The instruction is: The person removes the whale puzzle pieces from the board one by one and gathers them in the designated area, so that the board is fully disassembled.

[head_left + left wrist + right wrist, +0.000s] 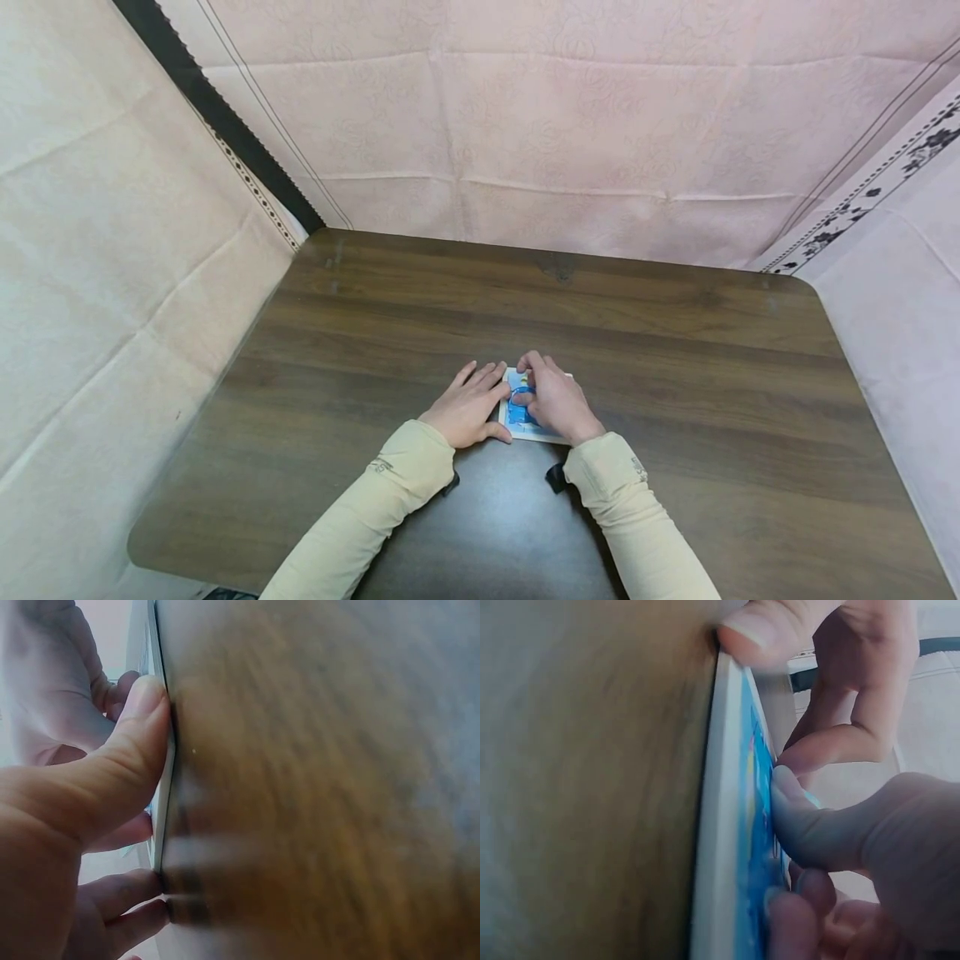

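Board (517,417) lay flat on table (390,317). Left hand (471,408) was at board's left edge, grip loose, fingers spread, touching it. Right hand (560,405) was over board's right, fingers bent onto its face; couldn't tell if grip pinched anything.

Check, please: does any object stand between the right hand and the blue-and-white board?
Nothing visible stands between them: the right hand is over the board, with its thumb at the blue picture. The left hand is at the board's left edge, close to the right thumb but apparently not blocking it.
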Action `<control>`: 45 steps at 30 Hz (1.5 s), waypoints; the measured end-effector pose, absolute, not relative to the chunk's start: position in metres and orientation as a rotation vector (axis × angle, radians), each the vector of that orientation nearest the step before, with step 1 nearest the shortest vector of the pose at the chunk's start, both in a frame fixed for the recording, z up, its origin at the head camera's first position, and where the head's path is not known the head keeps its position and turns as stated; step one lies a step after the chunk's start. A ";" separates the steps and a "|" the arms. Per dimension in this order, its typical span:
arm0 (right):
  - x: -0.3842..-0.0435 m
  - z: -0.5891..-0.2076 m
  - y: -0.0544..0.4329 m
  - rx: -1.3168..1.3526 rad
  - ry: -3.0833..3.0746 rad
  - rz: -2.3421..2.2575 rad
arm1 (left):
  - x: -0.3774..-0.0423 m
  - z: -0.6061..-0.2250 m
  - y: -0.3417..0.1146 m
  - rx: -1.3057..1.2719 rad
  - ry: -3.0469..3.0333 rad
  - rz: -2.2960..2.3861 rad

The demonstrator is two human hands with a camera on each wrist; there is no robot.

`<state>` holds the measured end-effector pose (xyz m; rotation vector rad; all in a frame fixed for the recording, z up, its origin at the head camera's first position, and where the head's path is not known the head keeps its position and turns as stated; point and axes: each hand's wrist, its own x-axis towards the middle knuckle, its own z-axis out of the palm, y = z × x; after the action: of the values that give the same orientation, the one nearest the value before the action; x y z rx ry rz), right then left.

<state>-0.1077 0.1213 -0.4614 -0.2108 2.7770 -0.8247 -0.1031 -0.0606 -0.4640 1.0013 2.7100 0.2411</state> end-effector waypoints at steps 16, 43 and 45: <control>-0.104 -0.464 0.127 -0.108 2.744 -1.253 | -0.102 -0.464 -0.061 0.991 2.716 0.247; -0.084 -0.444 0.279 0.078 2.927 -1.157 | -0.105 -0.464 -0.059 0.880 2.762 0.257; -0.084 -0.447 0.283 0.109 2.906 -1.142 | -0.105 -0.464 -0.059 0.882 2.758 0.248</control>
<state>-0.0843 0.2825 -0.4466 0.1085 2.9060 -1.1423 -0.1053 -0.0588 -0.4641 0.8822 2.7585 0.2476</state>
